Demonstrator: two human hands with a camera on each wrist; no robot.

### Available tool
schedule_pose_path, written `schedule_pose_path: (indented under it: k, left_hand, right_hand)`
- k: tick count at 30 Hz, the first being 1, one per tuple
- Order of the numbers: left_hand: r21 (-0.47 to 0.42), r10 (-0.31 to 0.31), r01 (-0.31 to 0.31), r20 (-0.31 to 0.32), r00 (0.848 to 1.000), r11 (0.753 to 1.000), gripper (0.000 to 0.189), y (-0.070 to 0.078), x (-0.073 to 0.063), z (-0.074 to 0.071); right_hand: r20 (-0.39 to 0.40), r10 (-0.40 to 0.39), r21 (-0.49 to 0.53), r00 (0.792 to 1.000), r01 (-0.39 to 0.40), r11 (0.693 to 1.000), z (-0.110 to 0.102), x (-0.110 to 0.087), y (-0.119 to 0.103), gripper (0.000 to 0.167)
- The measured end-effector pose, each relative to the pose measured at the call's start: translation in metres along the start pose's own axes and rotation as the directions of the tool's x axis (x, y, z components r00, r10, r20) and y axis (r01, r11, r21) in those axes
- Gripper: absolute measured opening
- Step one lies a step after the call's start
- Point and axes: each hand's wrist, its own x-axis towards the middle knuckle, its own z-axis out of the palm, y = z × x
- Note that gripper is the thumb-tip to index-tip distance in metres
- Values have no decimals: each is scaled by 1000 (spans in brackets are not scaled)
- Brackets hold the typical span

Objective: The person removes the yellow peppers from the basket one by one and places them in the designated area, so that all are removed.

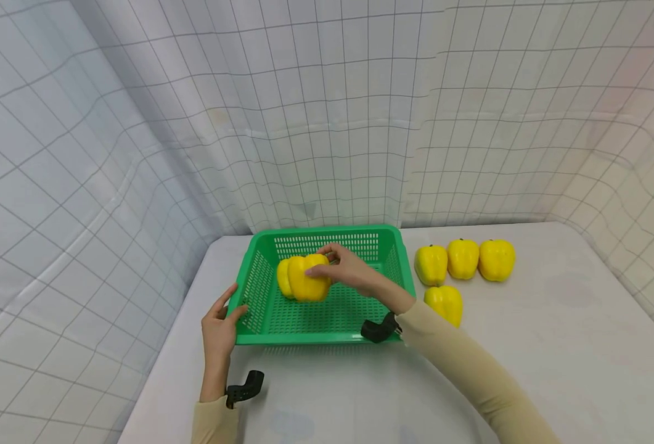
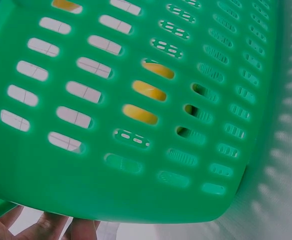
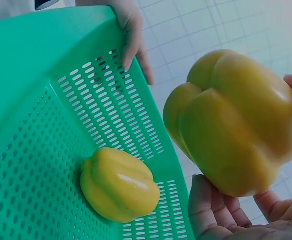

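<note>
My right hand [image 1: 354,271] holds a yellow bell pepper [image 1: 311,285] over the left half of a green plastic basket [image 1: 327,338]. In the right wrist view, the fingers and thumb grip this pepper [image 3: 236,125] from opposite sides. Behind it, another yellow bell pepper [image 3: 119,185] lies on the basket's slotted floor. At the basket's left side, my left hand [image 1: 219,327] grips the rim, thumb over the inner side and fingers outside. Mostly the basket's green wall [image 2: 110,190] fills the left wrist view, with a few fingertips [image 2: 45,227] at its lower edge.
Several more yellow bell peppers stand on the white table [image 1: 526,345] right of the basket, three in a back row with one pepper [image 1: 463,259] in the middle. One pepper [image 1: 445,303] sits nearer, partly behind the right sleeve. Checked curtains [image 1: 327,123] enclose the back and sides.
</note>
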Motion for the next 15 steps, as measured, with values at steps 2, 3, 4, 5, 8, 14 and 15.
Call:
schedule_pose_path:
  k: [2, 3, 4, 5, 8, 14, 15]
  left_hand:
    - [0, 3, -3, 0, 1000, 1000, 47, 0, 0, 0]
    - [0, 5, -5, -1, 1000, 1000, 47, 0, 0, 0]
    - [0, 8, -8, -3, 1000, 1000, 47, 0, 0, 0]
    - [0, 8, -8, -5, 1000, 1000, 47, 0, 0, 0]
    - [2, 11, -11, -9, 1000, 1000, 47, 0, -1, 0]
    - [2, 8, -8, -4, 1000, 1000, 47, 1, -1, 0]
    - [2, 8, -8, -4, 1000, 1000, 47, 1, -1, 0]
  right_hand:
    - [-26, -10, 10, 1000, 10, 1000, -2, -2, 0, 51]
    - [-38, -16, 15, 999, 16, 1000, -3, -3, 0, 51]
    - [-46, -20, 22, 999, 21, 1000, -4, -5, 1, 51]
    - [-55, -23, 28, 998, 24, 999, -4, -6, 1, 51]
    - [-77, -33, 44, 997, 37, 998, -7, -9, 3, 51]
    - [-128, -67, 91, 989, 79, 993, -14, -19, 5, 50]
    - [-139, -76, 99, 987, 90, 991, -15, -21, 5, 49]
